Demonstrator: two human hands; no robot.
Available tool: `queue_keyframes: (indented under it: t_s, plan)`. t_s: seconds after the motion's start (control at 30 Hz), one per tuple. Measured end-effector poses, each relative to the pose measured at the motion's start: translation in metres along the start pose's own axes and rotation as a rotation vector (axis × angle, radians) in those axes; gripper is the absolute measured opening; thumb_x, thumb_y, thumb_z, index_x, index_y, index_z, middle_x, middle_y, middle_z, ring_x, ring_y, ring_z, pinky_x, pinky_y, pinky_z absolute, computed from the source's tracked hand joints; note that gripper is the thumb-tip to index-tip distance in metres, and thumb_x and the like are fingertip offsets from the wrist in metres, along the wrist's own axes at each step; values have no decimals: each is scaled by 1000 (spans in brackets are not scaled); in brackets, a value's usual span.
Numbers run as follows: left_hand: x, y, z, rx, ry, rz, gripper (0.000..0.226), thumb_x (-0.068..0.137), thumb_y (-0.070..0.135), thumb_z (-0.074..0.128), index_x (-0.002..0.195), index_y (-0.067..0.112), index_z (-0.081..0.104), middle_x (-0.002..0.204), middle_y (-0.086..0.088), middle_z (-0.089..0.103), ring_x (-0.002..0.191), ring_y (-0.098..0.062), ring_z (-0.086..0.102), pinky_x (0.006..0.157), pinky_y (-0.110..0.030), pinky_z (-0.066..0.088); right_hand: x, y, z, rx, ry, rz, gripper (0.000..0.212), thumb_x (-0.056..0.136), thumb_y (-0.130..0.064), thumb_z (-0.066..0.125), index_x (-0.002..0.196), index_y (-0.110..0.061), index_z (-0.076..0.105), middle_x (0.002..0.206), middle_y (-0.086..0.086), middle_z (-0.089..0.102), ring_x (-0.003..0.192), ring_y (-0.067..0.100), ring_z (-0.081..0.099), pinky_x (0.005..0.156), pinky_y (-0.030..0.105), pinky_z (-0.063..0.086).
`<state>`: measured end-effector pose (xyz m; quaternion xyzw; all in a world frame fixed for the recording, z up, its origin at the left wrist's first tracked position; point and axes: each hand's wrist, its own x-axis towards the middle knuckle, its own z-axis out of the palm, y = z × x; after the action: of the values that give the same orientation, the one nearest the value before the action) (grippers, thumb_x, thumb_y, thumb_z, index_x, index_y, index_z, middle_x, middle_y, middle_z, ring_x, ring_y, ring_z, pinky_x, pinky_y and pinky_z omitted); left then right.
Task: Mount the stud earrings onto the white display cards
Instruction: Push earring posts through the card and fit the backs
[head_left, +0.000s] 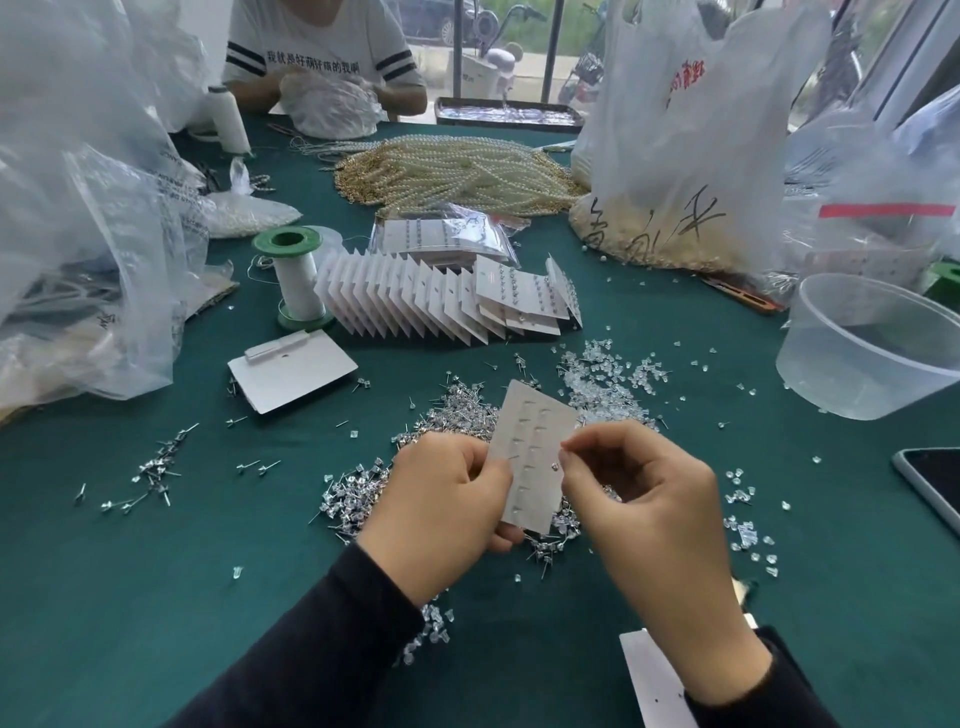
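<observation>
A white display card (535, 447) is held upright above the green table, its back side toward me with several stud posts poking through. My left hand (441, 499) grips its left edge. My right hand (644, 499) pinches at the card's right edge, where a small stud earring (555, 466) sits by my fingertips. Under both hands lies a heap of loose silver stud earrings (452, 410). Clear earring backs (597, 379) are scattered just behind the card.
A fanned row of white cards (415, 301) and a blank card (296, 374) lie farther back, beside a green spool (293, 275). A clear plastic tub (872, 348) stands right, a phone (935, 488) near the right edge. Plastic bags, pearl strands (457, 171) and another person sit beyond.
</observation>
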<state>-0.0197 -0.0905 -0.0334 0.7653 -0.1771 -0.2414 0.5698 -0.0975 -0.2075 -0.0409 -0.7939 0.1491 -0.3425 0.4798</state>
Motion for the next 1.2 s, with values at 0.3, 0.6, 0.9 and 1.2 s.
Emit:
queue_keyframes:
  t_s: [0.3,0.6,0.9,1.2]
  plan:
    - [-5,3,4,20,20,83,25,87,8,50,70,2,68,66,-13,70,54,-20,68,49,-31,57,-4,-4,11,-55,-40,-151,15,72,-1,74,74,-16,72,78,-6,61,69,8,60,61,17,48]
    - [-3,3,5,5,25,70,27,87,5,48,67,-5,64,62,-12,67,52,-22,68,48,-32,57,-3,-3,9,17,-88,-87,18,74,4,72,73,-14,70,79,-8,61,73,6,61,63,10,45]
    - [-5,2,5,45,27,117,29,86,6,49,63,-10,58,58,-15,63,47,-17,65,46,-32,56,-5,-2,12,-41,-104,-103,16,74,3,73,73,-13,71,79,-6,60,74,11,61,64,23,51]
    - [-1,0,6,37,-1,76,29,85,5,47,63,-13,53,61,-26,59,52,-27,65,50,-40,57,-8,-2,10,-107,-120,-143,14,74,2,71,77,-12,67,78,-3,61,72,8,59,64,20,50]
